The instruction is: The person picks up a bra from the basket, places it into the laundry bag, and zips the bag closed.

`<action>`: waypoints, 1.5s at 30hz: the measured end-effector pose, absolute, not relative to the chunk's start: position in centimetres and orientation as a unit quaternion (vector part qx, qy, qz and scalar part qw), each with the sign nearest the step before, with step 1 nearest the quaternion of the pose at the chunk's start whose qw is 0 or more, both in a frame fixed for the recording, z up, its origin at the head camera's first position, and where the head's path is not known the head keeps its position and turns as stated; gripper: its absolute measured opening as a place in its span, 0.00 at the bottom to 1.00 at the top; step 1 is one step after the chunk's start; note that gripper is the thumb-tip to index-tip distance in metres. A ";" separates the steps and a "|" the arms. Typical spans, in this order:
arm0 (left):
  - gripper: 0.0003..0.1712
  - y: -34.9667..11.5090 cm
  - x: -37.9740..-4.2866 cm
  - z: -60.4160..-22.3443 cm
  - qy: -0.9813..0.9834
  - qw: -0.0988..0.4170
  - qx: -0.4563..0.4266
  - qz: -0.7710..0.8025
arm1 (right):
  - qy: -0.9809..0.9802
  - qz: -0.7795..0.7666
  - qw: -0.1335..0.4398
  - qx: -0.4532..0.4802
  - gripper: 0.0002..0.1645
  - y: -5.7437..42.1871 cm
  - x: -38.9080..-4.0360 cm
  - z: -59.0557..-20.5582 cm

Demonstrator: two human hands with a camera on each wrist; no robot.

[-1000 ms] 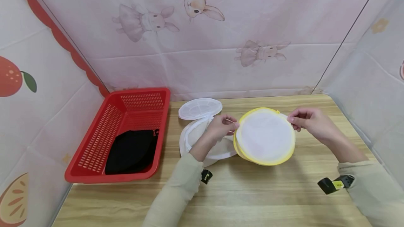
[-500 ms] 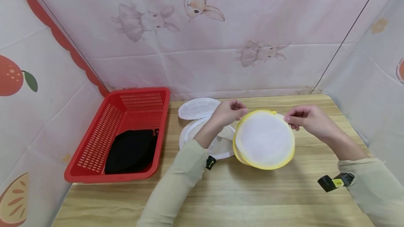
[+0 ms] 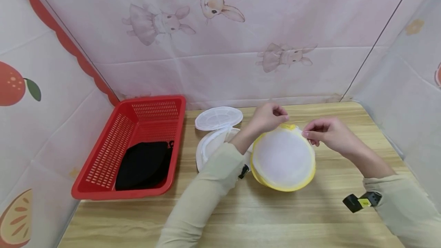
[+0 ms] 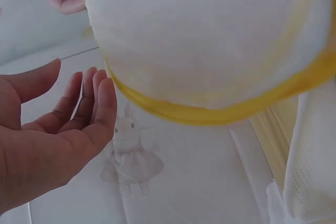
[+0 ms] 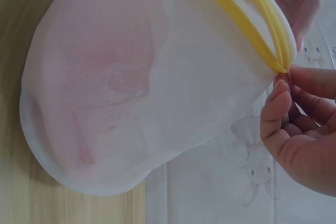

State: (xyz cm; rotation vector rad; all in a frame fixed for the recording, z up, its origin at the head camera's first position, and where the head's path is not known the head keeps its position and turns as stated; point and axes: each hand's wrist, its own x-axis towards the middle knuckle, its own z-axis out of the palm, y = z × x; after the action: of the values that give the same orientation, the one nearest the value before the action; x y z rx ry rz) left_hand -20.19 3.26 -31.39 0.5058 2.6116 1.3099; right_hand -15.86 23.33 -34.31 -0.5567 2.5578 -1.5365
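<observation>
A round white mesh laundry bag (image 3: 284, 158) with a yellow zipper band (image 4: 199, 114) is held up over the table. Something pinkish shows through its mesh in the right wrist view. My right hand (image 3: 325, 133) pinches the bag's edge where the two yellow zipper strips (image 5: 239, 17) meet. At the bag's top rim is my left hand (image 3: 268, 118); in the left wrist view its thumb stands apart from loosely bent fingers (image 4: 105, 103), with nothing between them. Behind my left forearm, a second white mesh bag (image 3: 208, 144) lies with its round lid (image 3: 218, 118) flipped back.
On the left of the wooden table (image 3: 275, 221) stands a red perforated basket (image 3: 100, 156). It holds a black cloth item (image 3: 142, 165). A printed rabbit backdrop (image 3: 224, 68) rises behind the table.
My left hand has moved right along the bag's rim, from its left side to its top near the zipper end. The bag and my right hand have shifted slightly left.
</observation>
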 end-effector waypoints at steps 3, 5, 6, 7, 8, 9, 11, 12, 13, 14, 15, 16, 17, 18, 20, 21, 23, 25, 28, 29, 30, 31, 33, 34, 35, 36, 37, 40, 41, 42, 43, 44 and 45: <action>0.06 3.8 -20.3 -31.3 0.884 0.091 0.186 0.419 | 0.840 -0.504 0.060 -0.191 0.06 23.0 -15.7 -34.2; 0.06 4.1 -20.3 -31.2 0.890 0.099 0.194 0.400 | 0.841 -0.501 0.061 -0.196 0.06 22.8 -15.6 -34.1; 0.06 4.2 -20.3 -31.3 0.895 0.104 0.197 0.386 | 0.841 -0.500 0.062 -0.197 0.06 22.7 -15.6 -34.1; 0.06 4.3 -20.3 -31.3 0.899 0.109 0.199 0.374 | 0.841 -0.499 0.063 -0.198 0.06 22.6 -15.5 -34.1; 0.07 4.4 -20.2 -31.3 0.904 0.113 0.201 0.361 | 0.841 -0.499 0.063 -0.199 0.05 22.6 -15.5 -34.1; 0.07 4.5 -20.1 -31.3 0.908 0.117 0.201 0.347 | 0.841 -0.499 0.065 -0.200 0.05 22.5 -15.5 -34.1; 0.08 4.6 -20.1 -31.4 0.915 0.124 0.196 0.329 | 0.840 -0.499 0.066 -0.201 0.05 22.5 -15.5 -34.1; 0.08 4.6 -20.1 -31.4 0.916 0.127 0.193 0.326 | 0.841 -0.498 0.066 -0.202 0.05 22.5 -15.5 -34.1; 0.07 4.6 -20.1 -31.4 0.916 0.130 0.190 0.329 | 0.841 -0.498 0.065 -0.202 0.05 22.5 -15.5 -34.1; 0.07 4.6 -20.0 -31.5 0.915 0.131 0.186 0.335 | 0.842 -0.496 0.065 -0.202 0.05 22.5 -15.4 -34.2; 0.06 4.6 -20.1 -31.5 0.912 0.134 0.179 0.343 | 0.842 -0.496 0.065 -0.202 0.05 22.5 -15.4 -34.2; 0.06 4.6 -20.1 -31.6 0.910 0.137 0.172 0.352 | 0.843 -0.495 0.065 -0.202 0.05 22.5 -15.4 -34.1; 0.05 4.6 -20.1 -31.6 0.906 0.139 0.166 0.363 | 0.844 -0.494 0.063 -0.202 0.05 22.6 -15.4 -34.1; 0.05 4.5 -20.1 -31.7 0.902 0.141 0.158 0.375 | 0.844 -0.493 0.063 -0.201 0.05 22.6 -15.4 -34.1; 0.04 4.5 -20.2 -31.9 0.894 0.145 0.140 0.399 | 0.844 -0.495 0.064 -0.198 0.05 22.6 -15.4 -34.1; 0.04 4.5 -20.2 -32.0 0.891 0.146 0.131 0.411 | 0.843 -0.497 0.065 -0.196 0.05 22.6 -15.4 -34.1; 0.02 4.4 -20.4 -32.3 0.882 0.146 0.113 0.434 | 0.842 -0.501 0.065 -0.190 0.06 22.7 -15.5 -34.1; 0.02 4.3 -20.5 -32.5 0.870 0.147 0.091 0.462 | 0.841 -0.506 0.066 -0.180 0.06 22.8 -15.5 -34.1; 0.03 4.1 -20.7 -32.9 0.846 0.147 0.056 0.510 | 0.844 -0.509 0.069 -0.157 0.08 23.0 -15.6 -34.2; 0.04 4.1 -20.8 -33.0 0.837 0.148 0.044 0.526 | 0.845 -0.509 0.070 -0.146 0.09 23.0 -15.6 -34.2; 0.06 4.0 -20.8 -33.1 0.826 0.151 0.034 0.541 | 0.847 -0.509 0.071 -0.137 0.10 23.1 -15.6 -34.2; 0.07 3.9 -20.8 -33.2 0.819 0.152 0.028 0.553 | 0.848 -0.509 0.072 -0.129 0.11 23.1 -15.6 -34.3; 0.08 3.7 -20.9 -33.4 0.802 0.157 0.016 0.576 | 0.850 -0.508 0.074 -0.117 0.13 23.2 -15.6 -34.4; 0.07 3.6 -20.9 -33.6 0.799 0.158 0.012 0.580 | 0.850 -0.509 0.074 -0.113 0.13 23.2 -15.5 -34.4; 0.07 3.5 -21.0 -33.7 0.796 0.157 0.006 0.584 | 0.850 -0.509 0.073 -0.110 0.13 23.3 -15.5 -34.5; 0.05 3.3 -21.0 -33.9 0.795 0.156 0.001 0.586 | 0.851 -0.509 0.072 -0.108 0.14 23.4 -15.5 -34.5; 0.03 3.1 -21.1 -34.0 0.794 0.154 -0.005 0.588 | 0.851 -0.510 0.071 -0.104 0.14 23.4 -15.5 -34.5; 0.01 2.4 -21.3 -34.5 0.791 0.150 -0.021 0.593 | 0.850 -0.515 0.065 -0.091 0.14 23.7 -15.4 -34.7; 0.02 2.1 -21.4 -34.7 0.788 0.149 -0.024 0.596 | 0.849 -0.517 0.064 -0.086 0.14 23.8 -15.4 -34.7; 0.03 1.8 -21.5 -34.8 0.785 0.151 -0.027 0.600 | 0.848 -0.519 0.063 -0.082 0.14 23.9 -15.4 -34.8; 0.04 1.5 -21.6 -35.1 0.781 0.152 -0.027 0.605 | 0.847 -0.522 0.063 -0.081 0.15 24.0 -15.4 -34.9; 0.05 1.3 -21.7 -35.3 0.779 0.154 -0.026 0.607 | 0.845 -0.524 0.064 -0.079 0.15 24.1 -15.4 -35.0; 0.05 1.0 -21.8 -35.6 0.776 0.156 -0.027 0.611 | 0.844 -0.526 0.065 -0.078 0.15 24.2 -15.4 -35.1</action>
State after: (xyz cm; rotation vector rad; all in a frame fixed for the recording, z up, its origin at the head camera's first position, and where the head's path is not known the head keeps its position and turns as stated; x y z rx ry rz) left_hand -21.76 1.03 -35.57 -0.0787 2.2222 1.7489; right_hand -15.44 24.20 -35.13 -0.2367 2.5486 -1.5883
